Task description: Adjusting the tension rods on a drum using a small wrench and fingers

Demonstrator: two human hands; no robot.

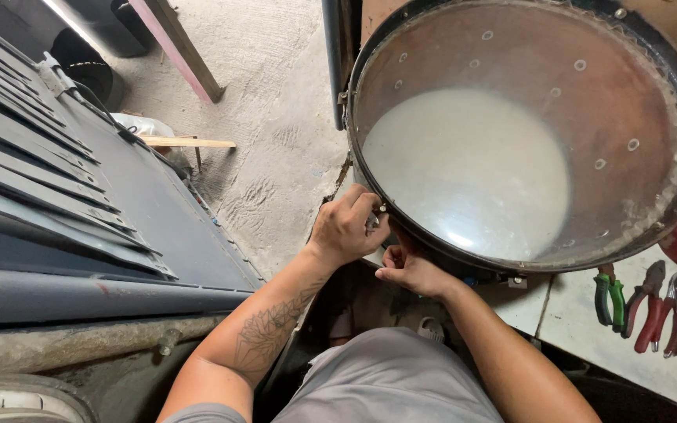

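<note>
Drum (511, 149) lies tilted on worktop (581, 313), head facing camera. Left hand (348, 229) pinches small lug at drum's near rim; right hand (410, 269) curls closed just beneath, contents hidden. Pliers (652, 301) lie right of drum. Risk: lug slipping from pinch, dropping to floor below rim.

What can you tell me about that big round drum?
The big round drum has a clear skin, worn milky white in the middle, through which a brown shell with small holes shows. A dark metal hoop rings it. It tilts toward the person, above the white tiled table. The left hand and right hand both touch its lower edge.
</note>
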